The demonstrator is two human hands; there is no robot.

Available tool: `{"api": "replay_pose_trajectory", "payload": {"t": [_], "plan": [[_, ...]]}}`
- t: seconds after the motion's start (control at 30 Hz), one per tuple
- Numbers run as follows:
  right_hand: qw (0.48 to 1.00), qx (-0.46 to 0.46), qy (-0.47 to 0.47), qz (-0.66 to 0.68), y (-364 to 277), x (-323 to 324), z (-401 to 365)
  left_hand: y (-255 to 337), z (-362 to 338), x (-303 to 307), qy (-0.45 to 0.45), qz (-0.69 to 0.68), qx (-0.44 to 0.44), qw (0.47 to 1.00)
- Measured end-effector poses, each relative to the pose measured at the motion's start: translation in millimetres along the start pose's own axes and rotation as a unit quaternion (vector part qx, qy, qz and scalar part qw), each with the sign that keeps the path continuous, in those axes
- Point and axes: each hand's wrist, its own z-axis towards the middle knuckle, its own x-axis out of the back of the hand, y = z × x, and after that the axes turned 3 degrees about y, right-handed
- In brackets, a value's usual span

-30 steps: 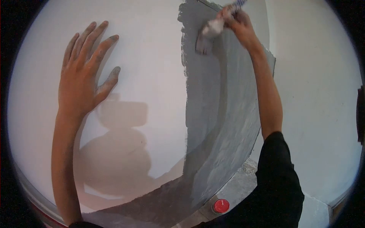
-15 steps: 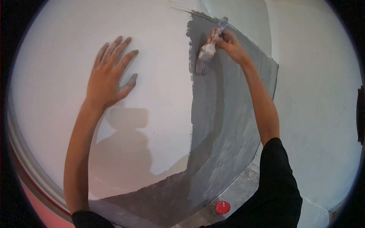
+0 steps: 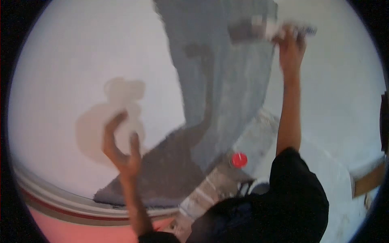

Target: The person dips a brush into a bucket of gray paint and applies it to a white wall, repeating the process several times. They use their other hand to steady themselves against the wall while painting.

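A paintbrush (image 3: 263, 29) lies across the grip of my right hand (image 3: 291, 50), its handle pointing right and its bristles left, over the grey painted area (image 3: 239, 89) near that area's right edge. Motion blurs the brush and the fingers. My left hand (image 3: 123, 148) hangs in front of the white wall (image 3: 81, 65), thumb and fingers apart in a curve, with nothing between them. The grey paint runs down the wall and widens to the left along the bottom.
On the floor (image 3: 259, 129) below the painted wall stands a container with a red top (image 3: 239, 160). A pale wall (image 3: 332, 89) meets the grey one on the right. Moulding (image 3: 73, 206) runs along the lower left above a pink surface (image 3: 52, 220).
My left hand has come off the white wall and dropped, its fingers now curved. My right hand has swung right with the paintbrush, turning it sideways. The view has tilted downward.
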Motion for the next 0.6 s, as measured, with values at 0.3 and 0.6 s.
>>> {"api": "replay_pose_trajectory", "payload": {"t": [0.3,0.6], "plan": [[0.77,-0.517,0.36,-0.1,-116,306,-472,70,-418,-142,-0.478,-0.235,0.504,0.68],[0.654,-0.587,0.26,-0.401,-145,425,-642,164,-581,-224,-0.664,-0.327,0.422,0.523]]}}
